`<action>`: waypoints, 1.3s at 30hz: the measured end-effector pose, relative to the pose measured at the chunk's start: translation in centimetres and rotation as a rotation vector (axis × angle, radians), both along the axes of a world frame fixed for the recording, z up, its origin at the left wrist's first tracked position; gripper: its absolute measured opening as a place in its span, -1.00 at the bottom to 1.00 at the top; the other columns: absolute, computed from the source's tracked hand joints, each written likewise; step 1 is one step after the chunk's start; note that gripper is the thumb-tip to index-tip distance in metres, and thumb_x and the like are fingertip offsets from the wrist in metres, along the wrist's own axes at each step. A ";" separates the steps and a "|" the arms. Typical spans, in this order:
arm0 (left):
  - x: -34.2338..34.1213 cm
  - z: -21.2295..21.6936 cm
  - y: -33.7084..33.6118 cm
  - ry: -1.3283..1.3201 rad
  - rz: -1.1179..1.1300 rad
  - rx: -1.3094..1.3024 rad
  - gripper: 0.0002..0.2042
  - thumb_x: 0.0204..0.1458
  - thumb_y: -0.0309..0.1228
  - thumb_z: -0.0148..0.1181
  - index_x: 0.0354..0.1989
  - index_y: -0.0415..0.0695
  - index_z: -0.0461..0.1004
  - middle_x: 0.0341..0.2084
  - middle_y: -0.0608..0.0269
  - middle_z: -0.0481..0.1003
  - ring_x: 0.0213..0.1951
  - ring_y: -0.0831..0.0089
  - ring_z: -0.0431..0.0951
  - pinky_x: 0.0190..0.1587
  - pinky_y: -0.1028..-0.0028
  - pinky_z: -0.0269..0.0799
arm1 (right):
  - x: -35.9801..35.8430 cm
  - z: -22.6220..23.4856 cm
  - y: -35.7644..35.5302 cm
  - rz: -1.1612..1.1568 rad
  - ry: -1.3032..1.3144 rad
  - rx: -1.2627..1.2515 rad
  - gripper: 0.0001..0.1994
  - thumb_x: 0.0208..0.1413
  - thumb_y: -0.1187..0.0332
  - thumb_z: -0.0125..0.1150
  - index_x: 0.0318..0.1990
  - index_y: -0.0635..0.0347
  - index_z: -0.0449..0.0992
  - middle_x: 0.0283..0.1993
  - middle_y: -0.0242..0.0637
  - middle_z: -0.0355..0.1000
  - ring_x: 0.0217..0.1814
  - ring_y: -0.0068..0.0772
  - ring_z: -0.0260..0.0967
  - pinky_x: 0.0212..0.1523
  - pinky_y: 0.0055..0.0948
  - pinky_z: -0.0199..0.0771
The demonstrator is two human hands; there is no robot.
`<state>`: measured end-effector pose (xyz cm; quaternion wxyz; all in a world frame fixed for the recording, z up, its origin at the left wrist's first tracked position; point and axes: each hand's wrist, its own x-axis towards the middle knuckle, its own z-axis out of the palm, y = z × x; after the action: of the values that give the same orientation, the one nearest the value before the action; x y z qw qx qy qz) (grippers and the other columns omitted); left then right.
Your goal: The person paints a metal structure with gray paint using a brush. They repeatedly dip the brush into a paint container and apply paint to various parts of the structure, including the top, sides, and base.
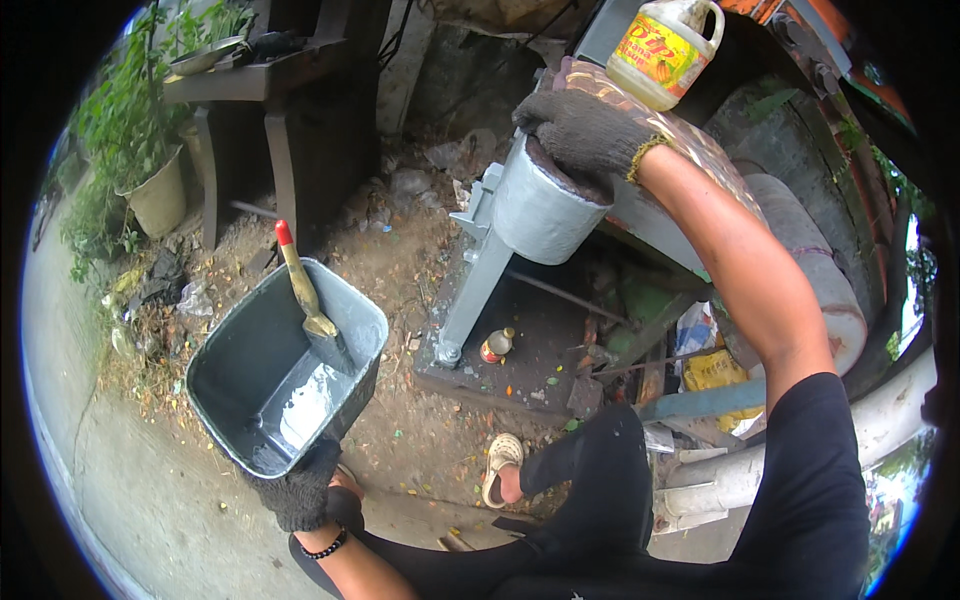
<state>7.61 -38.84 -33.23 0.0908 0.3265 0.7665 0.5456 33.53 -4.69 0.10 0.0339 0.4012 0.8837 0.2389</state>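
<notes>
Paint tub (pixel 262 372), grey plastic with wet grey paint pooled inside and a brush (pixel 305 300) leaning in it, likely light but sloshy and slick, pinched at its near rim by gloved left hand (pixel 300 490); gloved right hand (pixel 585 130) closed over grey metal cylinder (pixel 540 212).

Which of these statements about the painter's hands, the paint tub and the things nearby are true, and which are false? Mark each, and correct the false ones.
1. The left hand holds the grey paint tub by its near edge. True.
2. The brush is in the right hand. False: it rests in the tub, held by neither hand.
3. Both hands wear dark knitted gloves. True.
4. The right hand rests on the grey cylinder. True.
5. The plastic jug lies on the ground. False: it stands up high, beyond the right hand.
</notes>
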 end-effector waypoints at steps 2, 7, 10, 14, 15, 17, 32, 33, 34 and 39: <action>0.1 0.2 0.0 0.001 0.000 0.008 0.12 -0.41 -0.13 0.65 0.47 -0.17 0.27 0.33 -0.11 0.40 0.38 -0.07 0.40 0.46 0.02 0.28 | 0.1 0.1 -0.1 0.092 -0.126 0.047 -0.61 0.21 0.34 0.11 0.16 -0.02 0.66 0.05 -0.14 0.68 0.03 -0.08 0.65 0.11 -0.18 0.60; 0.1 0.5 -0.3 0.002 -0.009 0.028 0.15 -0.43 -0.14 0.65 0.49 -0.17 0.23 0.36 -0.10 0.38 0.40 -0.07 0.38 0.47 0.03 0.27 | 0.5 -0.1 -0.2 -0.001 0.026 -0.015 -0.62 0.25 0.34 0.05 0.16 0.01 0.66 0.10 -0.15 0.66 0.12 -0.09 0.62 0.18 -0.18 0.55; -0.2 0.8 -0.7 0.012 -0.008 0.045 0.17 -0.44 -0.14 0.65 0.51 -0.16 0.21 0.37 -0.10 0.36 0.41 -0.06 0.38 0.48 0.03 0.26 | 0.2 0.3 -1.5 0.099 -0.094 0.018 -0.61 0.24 0.34 0.05 0.16 0.03 0.65 0.10 -0.15 0.66 0.14 -0.10 0.61 0.20 -0.19 0.53; -0.3 1.7 -0.7 0.042 -0.018 0.097 0.19 -0.45 -0.15 0.65 0.52 -0.16 0.18 0.39 -0.10 0.34 0.42 -0.06 0.36 0.49 0.03 0.25 | 1.5 -0.2 -0.2 0.219 -0.142 0.056 -0.60 0.21 0.35 0.07 0.17 0.05 0.63 0.08 -0.14 0.66 0.11 -0.11 0.62 0.17 -0.20 0.54; -0.3 1.9 -0.5 0.047 -0.024 0.112 0.20 -0.45 -0.15 0.65 0.53 -0.16 0.17 0.39 -0.10 0.33 0.42 -0.06 0.36 0.49 0.03 0.24 | 1.8 -0.1 0.1 0.236 -0.146 0.057 -0.60 0.21 0.36 0.08 0.17 0.06 0.62 0.07 -0.14 0.66 0.10 -0.12 0.62 0.16 -0.21 0.54; -0.4 2.4 -0.6 0.063 -0.031 0.135 0.21 -0.45 -0.15 0.65 0.54 -0.16 0.16 0.40 -0.10 0.32 0.42 -0.05 0.35 0.49 0.03 0.24 | 2.1 0.1 0.2 0.250 -0.135 0.037 -0.61 0.21 0.36 0.09 0.17 0.08 0.61 0.06 -0.13 0.66 0.09 -0.13 0.62 0.15 -0.21 0.55; -0.5 4.5 0.5 0.137 -0.088 0.211 0.31 -0.49 -0.18 0.64 0.60 -0.16 0.04 0.47 -0.09 0.24 0.46 -0.03 0.31 0.53 0.04 0.20 | 0.1 0.6 -5.1 0.047 0.067 -0.047 -0.68 0.30 0.20 0.19 0.14 -0.05 0.67 0.10 -0.21 0.66 0.16 -0.10 0.60 0.20 -0.21 0.55; -0.4 4.8 0.4 0.139 -0.094 0.205 0.32 -0.51 -0.20 0.64 0.61 -0.15 0.02 0.48 -0.09 0.23 0.47 -0.02 0.30 0.53 0.05 0.21 | 0.2 0.6 -5.4 0.053 0.067 -0.042 -0.68 0.30 0.19 0.19 0.14 -0.05 0.67 0.10 -0.20 0.66 0.16 -0.10 0.60 0.21 -0.20 0.54; -0.4 5.0 0.4 0.141 -0.101 0.200 0.34 -0.52 -0.21 0.64 0.61 -0.15 0.01 0.48 -0.08 0.22 0.47 -0.01 0.30 0.53 0.06 0.21 | 0.3 0.6 -5.3 0.072 0.046 -0.049 -0.67 0.30 0.19 0.20 0.14 -0.05 0.67 0.10 -0.20 0.65 0.16 -0.09 0.59 0.21 -0.19 0.54; -0.1 5.1 0.4 0.032 -0.147 0.277 0.35 -0.55 -0.23 0.66 0.62 -0.15 0.02 0.47 -0.07 0.25 0.47 0.01 0.31 0.49 0.07 0.27 | 0.8 0.6 -5.8 0.145 0.067 -0.098 -0.64 0.27 0.22 0.19 0.17 0.00 0.65 0.16 -0.18 0.62 0.21 -0.07 0.57 0.24 -0.17 0.53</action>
<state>7.47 -38.44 -28.08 0.0722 0.3997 0.6593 0.6327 34.36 -10.46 0.71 0.0068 0.3415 0.9217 0.1836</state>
